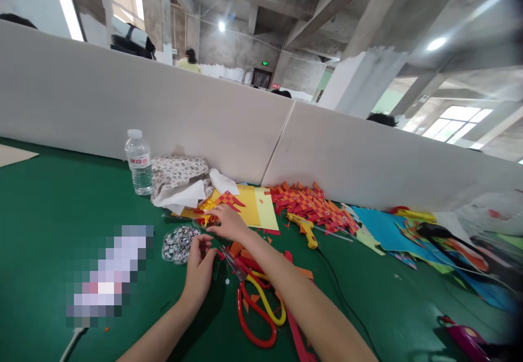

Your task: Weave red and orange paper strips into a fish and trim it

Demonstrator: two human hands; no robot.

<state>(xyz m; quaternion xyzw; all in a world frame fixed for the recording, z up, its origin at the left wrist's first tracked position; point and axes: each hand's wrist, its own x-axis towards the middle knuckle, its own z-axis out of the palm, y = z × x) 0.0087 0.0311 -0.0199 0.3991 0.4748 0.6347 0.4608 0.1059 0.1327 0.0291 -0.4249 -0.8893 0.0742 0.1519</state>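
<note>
My right hand [226,222] reaches across the table with its fingertips at a small heap of yellow string [207,205], where strands show between the fingers. Closer to me, my left hand [200,258] is half curled, thumb and fingers apart, with nothing visible in it. It is beside a clear bag of googly eyes [180,243]. Large scissors [261,310] with red and yellow handles lie beneath my right forearm, their blades pointing toward my hands. Just beyond my right hand, a woven red and orange paper fish [230,200] rests on yellow sheets [249,204].
A pile of woven paper fish [312,204] lies against the white partition [347,155]. Nearby are a yellow glue gun [304,230] with a black cord, blue sheets [378,231], a water bottle [139,163] and a patterned cloth [180,176]. A purple tool [466,340] lies at lower right.
</note>
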